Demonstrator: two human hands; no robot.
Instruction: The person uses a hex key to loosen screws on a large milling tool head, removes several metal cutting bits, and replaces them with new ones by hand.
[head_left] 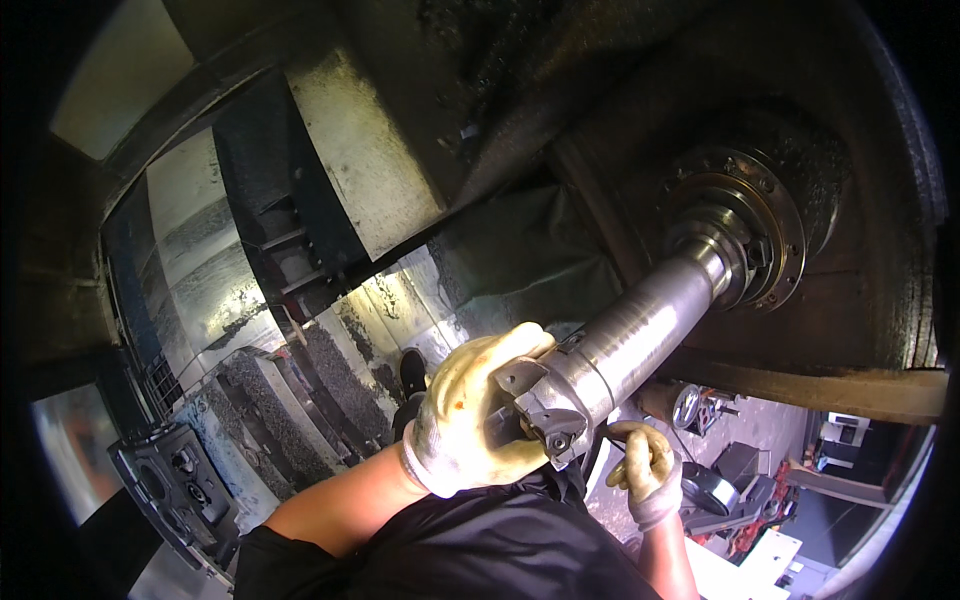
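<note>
Milling cutter (560,398) sits grasped in the gloved left hand (465,415); the curled right hand (648,472) is nearby, its hold unclear.

1. Gloved left hand (475,410) clasped the cutter head (557,408) at the near end of the steel shaft (648,318)
2. Gloved right hand (645,470) curled below the shaft
3. Round flange (787,228) encircled the shaft's far end

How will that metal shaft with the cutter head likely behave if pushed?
The metal shaft looks thick and solid, so probably stiff and heavy. Its far end runs to a round flange, so it likely won't roll away. Its smooth, shiny surface may be slippery.
</note>
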